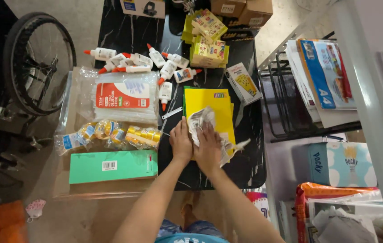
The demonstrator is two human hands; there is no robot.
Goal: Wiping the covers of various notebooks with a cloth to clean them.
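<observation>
Head view: both hands are pressing a crumpled cloth (202,123) onto the yellow pad (212,108); left hand (180,143) and right hand (208,149) lying flat, grips open, glue bottles (155,63) above the pad

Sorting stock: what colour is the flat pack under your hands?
Yellow pack, head view.

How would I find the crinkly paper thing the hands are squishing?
Look at the black table in the middle, then find the bright yellow pad lying on it. At the pad's near edge, the left hand and right hand press on a crumpled white wrapper. It is the only wrinkled, loose thing there; the glue bottles beyond are smooth.
</observation>
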